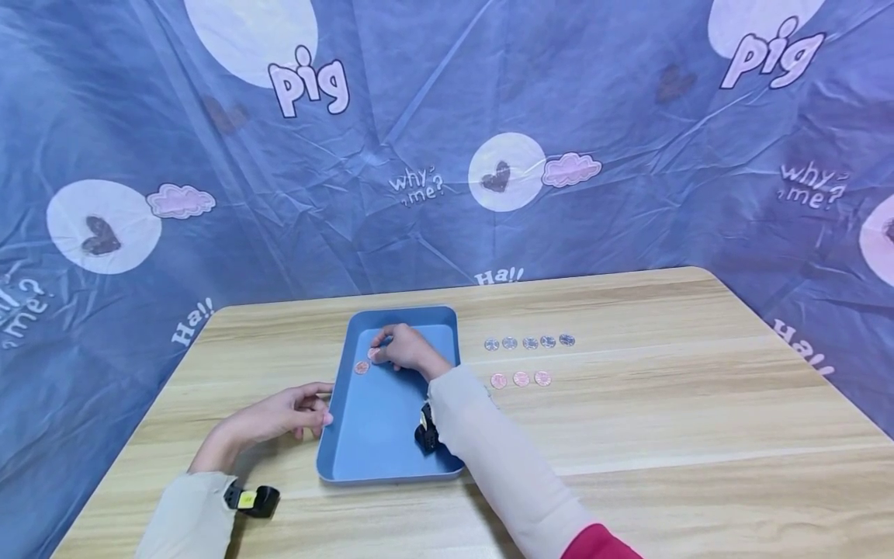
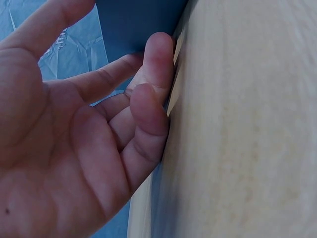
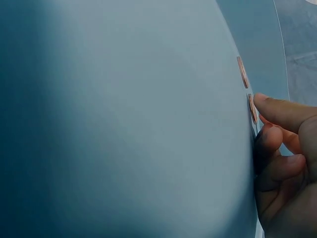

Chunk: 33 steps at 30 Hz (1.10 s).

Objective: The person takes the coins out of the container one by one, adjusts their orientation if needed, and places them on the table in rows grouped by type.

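Observation:
A blue rectangular tray (image 1: pixel 391 466) lies on the wooden table. Inside it, toward the far left, one copper-coloured coin (image 1: pixel 361 367) rests on the tray floor. Just beyond that coin my right hand (image 1: pixel 408 349) pinches a second copper-coloured coin (image 3: pixel 252 109) low at the tray floor, with the thumb tip right at its edge in the right wrist view. My left hand (image 1: pixel 296 411) rests on the table beside the tray's left wall, fingers relaxed and fingertips at the wall. The left wrist view shows its palm (image 2: pixel 54 163) and loosely bent fingers, holding nothing.
Right of the tray, several silver-coloured coins (image 1: pixel 531 342) form a row. Nearer lies a row of copper-coloured coins (image 1: pixel 521 379), its left end partly behind my right sleeve (image 1: pixel 482 419). A blue printed cloth (image 1: pixel 419 233) hangs behind the table (image 1: pixel 663 373).

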Tool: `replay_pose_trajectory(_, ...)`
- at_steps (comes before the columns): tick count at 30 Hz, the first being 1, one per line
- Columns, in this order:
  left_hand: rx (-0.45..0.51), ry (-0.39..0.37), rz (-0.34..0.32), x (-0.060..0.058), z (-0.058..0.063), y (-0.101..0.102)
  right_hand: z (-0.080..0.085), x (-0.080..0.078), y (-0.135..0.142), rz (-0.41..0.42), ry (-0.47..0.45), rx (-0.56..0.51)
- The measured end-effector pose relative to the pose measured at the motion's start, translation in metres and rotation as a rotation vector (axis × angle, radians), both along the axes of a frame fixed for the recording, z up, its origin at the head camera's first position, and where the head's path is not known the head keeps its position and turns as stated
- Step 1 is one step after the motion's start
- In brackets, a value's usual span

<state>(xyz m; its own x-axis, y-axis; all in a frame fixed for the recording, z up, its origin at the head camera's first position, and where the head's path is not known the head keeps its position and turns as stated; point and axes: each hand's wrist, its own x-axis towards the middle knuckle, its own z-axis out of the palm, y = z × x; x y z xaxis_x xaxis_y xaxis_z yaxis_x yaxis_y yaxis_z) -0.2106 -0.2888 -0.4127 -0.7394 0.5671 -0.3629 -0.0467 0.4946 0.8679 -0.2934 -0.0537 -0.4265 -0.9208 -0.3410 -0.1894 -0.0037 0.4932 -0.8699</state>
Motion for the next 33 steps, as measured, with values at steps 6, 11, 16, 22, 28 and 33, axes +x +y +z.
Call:
replay_pose_trajectory(6, -0.012, 0.007, -0.002, -0.0006, 0.0005, -0.0008, 0.0, -0.001, -0.0026, -0.002, 0.017, 0.059)
replay_pose_trajectory(11, -0.003, 0.014, -0.002, -0.0006, 0.0, 0.0001, -0.0005, -0.0031, -0.004, -0.012, 0.03, 0.105)
replay_pose_trajectory(16, 0.001, 0.019, -0.005, -0.0006, -0.0006, 0.0012, -0.0017, -0.0042, -0.0041, -0.031, 0.043, 0.154)
replay_pose_trajectory(22, 0.002, 0.014, -0.006, 0.001, 0.0006, 0.0009, -0.0007, -0.0041, -0.0053, -0.031, 0.048, 0.198)
replay_pose_trajectory(28, -0.001, 0.019, -0.008, 0.0014, 0.0017, 0.001, 0.0038, -0.0018, -0.0035, -0.035, 0.03, 0.191)
replay_pose_trajectory(33, 0.002, 0.022, -0.014, 0.0013, 0.0017, 0.0008, 0.003, -0.0004, -0.0019, -0.009, 0.041, 0.202)
